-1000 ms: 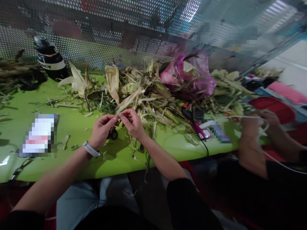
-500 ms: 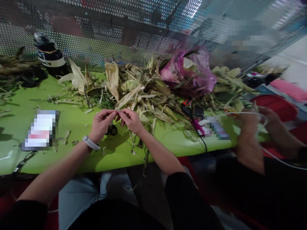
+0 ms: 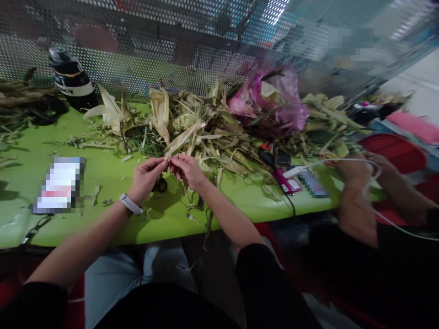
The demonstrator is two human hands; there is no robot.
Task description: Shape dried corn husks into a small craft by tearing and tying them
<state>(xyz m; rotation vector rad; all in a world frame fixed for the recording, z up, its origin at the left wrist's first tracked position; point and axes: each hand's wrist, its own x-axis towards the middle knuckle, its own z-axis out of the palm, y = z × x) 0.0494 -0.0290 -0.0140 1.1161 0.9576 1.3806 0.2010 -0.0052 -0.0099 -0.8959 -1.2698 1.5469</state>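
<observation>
My left hand (image 3: 148,176) and my right hand (image 3: 187,170) meet fingertip to fingertip above the green table. Both are closed in a pinch, thumbs against forefingers. What lies between the fingertips is too small to name; a pale bit shows there. Just beyond them a pale strip of dry corn husk (image 3: 185,137) reaches out from the heap of husks (image 3: 219,146). Under my left hand, the dark round handles of what look like scissors (image 3: 161,184) rest on the table, partly hidden.
A phone (image 3: 60,185) lies at the left, with a dark bottle (image 3: 73,82) behind it. A pink plastic bag (image 3: 270,105) sits on the husks. At the right, a co-worker's hands (image 3: 356,169) are near a white cable (image 3: 343,161). A perforated metal panel (image 3: 154,50) borders the back.
My fingers have shifted slightly at the pinch, and a pale bit shows more clearly between them. Otherwise the table looks the same.
</observation>
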